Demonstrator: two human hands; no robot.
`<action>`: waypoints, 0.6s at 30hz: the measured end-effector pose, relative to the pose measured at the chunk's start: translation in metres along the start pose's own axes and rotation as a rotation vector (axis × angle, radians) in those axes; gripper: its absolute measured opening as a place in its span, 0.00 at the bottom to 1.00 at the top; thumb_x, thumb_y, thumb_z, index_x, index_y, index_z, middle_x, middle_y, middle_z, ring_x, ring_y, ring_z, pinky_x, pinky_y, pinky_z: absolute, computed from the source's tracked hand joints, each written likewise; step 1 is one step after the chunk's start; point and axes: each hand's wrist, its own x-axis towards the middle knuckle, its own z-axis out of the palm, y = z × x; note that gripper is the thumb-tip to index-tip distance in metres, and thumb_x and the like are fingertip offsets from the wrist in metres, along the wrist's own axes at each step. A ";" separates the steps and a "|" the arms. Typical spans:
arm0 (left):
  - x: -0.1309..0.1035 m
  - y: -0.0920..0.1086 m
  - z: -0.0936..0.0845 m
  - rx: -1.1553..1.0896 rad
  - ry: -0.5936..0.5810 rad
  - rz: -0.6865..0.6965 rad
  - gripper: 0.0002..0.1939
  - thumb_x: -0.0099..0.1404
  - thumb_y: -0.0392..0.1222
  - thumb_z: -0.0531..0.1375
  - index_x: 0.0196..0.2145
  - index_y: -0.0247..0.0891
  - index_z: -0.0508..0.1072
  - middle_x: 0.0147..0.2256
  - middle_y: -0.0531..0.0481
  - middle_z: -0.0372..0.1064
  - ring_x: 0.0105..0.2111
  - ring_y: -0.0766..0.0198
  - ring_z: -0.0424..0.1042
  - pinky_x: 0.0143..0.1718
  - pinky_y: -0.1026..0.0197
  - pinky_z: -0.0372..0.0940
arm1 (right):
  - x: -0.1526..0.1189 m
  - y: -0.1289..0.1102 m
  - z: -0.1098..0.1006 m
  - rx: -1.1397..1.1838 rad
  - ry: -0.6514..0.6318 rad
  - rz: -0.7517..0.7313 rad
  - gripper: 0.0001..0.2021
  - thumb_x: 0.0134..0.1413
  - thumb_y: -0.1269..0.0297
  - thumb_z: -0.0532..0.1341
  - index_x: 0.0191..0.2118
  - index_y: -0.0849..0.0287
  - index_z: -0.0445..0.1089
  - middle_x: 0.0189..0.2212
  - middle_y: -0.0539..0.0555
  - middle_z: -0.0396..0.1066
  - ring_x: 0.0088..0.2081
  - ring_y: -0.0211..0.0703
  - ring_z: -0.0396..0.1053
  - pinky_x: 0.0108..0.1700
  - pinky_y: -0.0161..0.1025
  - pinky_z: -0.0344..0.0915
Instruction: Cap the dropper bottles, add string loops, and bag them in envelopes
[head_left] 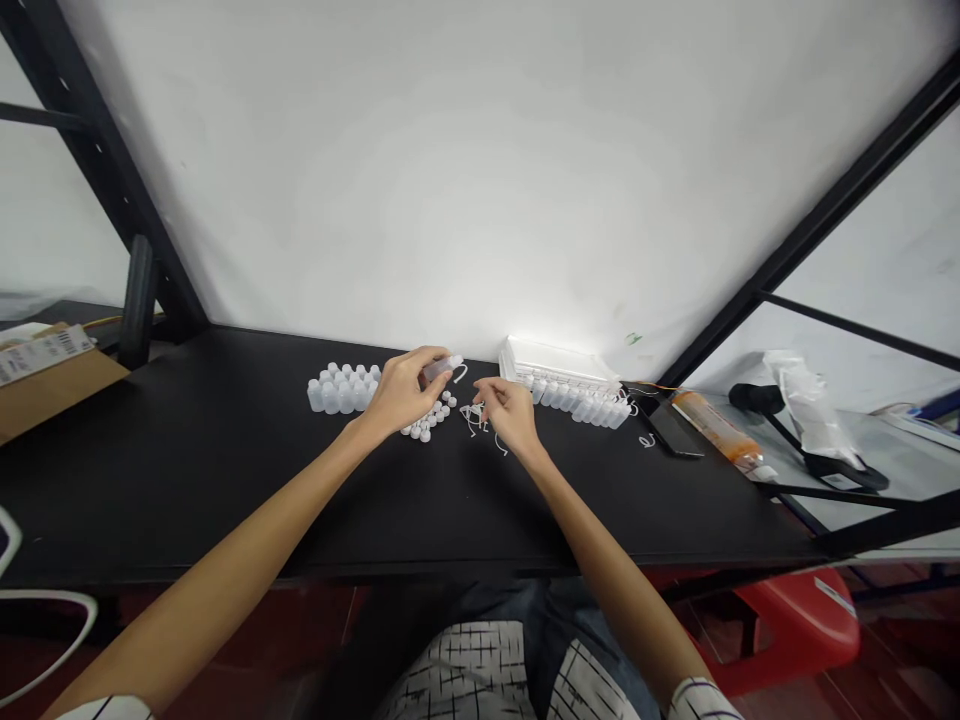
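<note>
My left hand point(405, 388) is closed round a small translucent white bottle point(442, 368), held tilted above the black table, with a curved white strip at its neck end. My right hand point(506, 405) is just to the right, its fingers bent over a loose pile of thin white strips point(474, 418); whether it pinches one is too small to tell. Small white caps point(425, 424) lie between and below the hands. Beside my left hand, several capped white bottles point(330, 395) stand in rows. Another row of bottles point(577, 400), with white strips attached, lies right of my right hand.
A stack of white flat packs point(559, 360) sits against the wall. Farther right are a lone white strip point(646, 441), a dark phone point(677, 430) and an orange-labelled bag point(718, 428). A cardboard box point(56, 385) is at the far left. A red stool point(802, 625) stands below the table.
</note>
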 end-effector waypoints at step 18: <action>0.002 0.001 0.002 -0.708 -0.123 -0.361 0.07 0.58 0.39 0.52 0.30 0.36 0.68 0.25 0.52 0.63 0.24 0.66 0.57 0.26 0.62 0.53 | -0.020 -0.025 0.032 -0.515 -0.349 -0.274 0.05 0.57 0.64 0.63 0.34 0.55 0.78 0.35 0.49 0.77 0.31 0.37 0.71 0.33 0.34 0.56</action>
